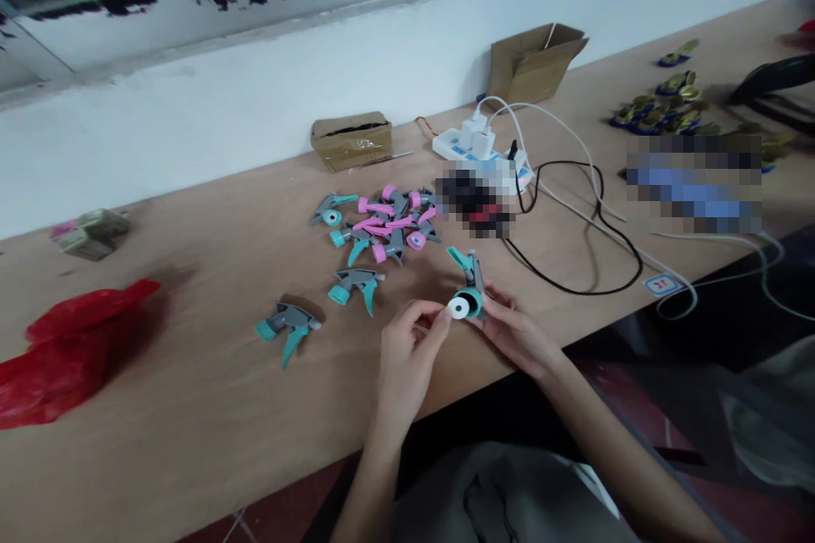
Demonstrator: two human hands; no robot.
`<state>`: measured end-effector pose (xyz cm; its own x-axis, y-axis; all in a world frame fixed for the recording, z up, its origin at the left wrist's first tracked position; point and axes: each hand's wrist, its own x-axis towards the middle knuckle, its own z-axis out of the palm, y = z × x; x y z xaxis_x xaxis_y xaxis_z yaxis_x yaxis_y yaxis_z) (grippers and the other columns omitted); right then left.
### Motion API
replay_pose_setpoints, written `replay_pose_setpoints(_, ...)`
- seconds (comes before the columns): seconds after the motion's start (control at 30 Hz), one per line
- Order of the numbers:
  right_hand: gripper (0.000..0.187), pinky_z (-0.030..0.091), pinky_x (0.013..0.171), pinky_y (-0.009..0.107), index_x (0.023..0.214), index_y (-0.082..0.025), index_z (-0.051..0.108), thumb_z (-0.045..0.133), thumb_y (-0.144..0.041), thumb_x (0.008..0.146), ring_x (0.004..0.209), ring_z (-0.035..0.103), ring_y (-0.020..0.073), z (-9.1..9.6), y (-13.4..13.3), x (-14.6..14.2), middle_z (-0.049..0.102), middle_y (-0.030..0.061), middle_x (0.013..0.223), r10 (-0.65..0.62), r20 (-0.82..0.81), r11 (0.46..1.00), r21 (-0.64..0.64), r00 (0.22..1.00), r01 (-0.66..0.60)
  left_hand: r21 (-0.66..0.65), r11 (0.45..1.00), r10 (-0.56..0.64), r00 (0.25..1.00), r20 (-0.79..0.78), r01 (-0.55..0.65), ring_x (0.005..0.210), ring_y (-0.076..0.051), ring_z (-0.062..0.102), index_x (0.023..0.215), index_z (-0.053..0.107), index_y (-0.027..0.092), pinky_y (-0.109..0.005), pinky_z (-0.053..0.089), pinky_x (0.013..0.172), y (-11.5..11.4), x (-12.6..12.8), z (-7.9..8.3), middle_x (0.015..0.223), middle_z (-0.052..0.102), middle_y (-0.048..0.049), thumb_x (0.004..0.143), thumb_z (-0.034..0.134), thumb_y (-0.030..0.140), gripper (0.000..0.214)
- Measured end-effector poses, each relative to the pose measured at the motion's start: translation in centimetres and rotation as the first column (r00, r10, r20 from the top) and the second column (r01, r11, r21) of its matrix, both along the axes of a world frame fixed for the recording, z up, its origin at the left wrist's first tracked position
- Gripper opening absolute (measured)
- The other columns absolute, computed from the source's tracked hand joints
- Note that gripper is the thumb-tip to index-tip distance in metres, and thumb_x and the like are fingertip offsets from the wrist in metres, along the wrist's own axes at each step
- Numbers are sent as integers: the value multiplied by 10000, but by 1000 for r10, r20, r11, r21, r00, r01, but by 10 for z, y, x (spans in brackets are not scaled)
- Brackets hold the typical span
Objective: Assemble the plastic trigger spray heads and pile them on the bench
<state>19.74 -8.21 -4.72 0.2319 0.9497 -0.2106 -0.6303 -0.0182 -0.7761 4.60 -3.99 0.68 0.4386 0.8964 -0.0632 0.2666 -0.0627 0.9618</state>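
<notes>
My right hand (514, 333) grips a grey spray-trigger head with teal trigger and collar (472, 282), its collar facing me. My left hand (407, 346) pinches a small white round disc (457, 307) against that collar. Both hands hover just over the near edge of the wooden bench (191, 407). Beyond them lies a pile of trigger heads (382, 225), grey with pink or teal parts. Two teal-and-grey heads lie apart, one (356, 284) closer to the pile and one (289, 327) further left.
A red plastic bag (64, 348) lies at the left. Two cardboard boxes (351, 140) (531, 64) stand by the white wall. A white power strip (474, 144) with black and white cables (592, 229) sits right of the pile. Gold-and-blue small parts (662, 106) lie far right.
</notes>
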Motion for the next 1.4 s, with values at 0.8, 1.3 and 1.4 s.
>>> replay_pose_setpoints(0.8,238,494,843,330,923,-311,658,713,-267,696,855,604,137,1,1,2,648,-33,907,36,-126,999,21,991,-33,432,899,123,986,-108,-65,667,-66,552,885,658,241,-155,462,536,-7,17,12,877,529,7,835,587,185,103)
replay_pose_setpoints(1.3,294,492,779,258,1005,-283,630,698,-242,721,839,596,120,2,0,2,641,-17,891,79,-89,996,47,993,-75,474,880,176,944,-279,-23,652,-75,575,882,646,239,-205,474,602,-11,15,20,862,585,40,783,638,186,113)
replay_pose_setpoints(1.4,280,496,770,239,976,-295,643,710,-230,711,822,597,101,2,0,2,640,-38,883,52,-122,998,41,991,-48,487,873,148,950,-274,4,654,-69,577,934,643,245,-198,473,607,-11,16,18,890,583,33,816,602,191,136)
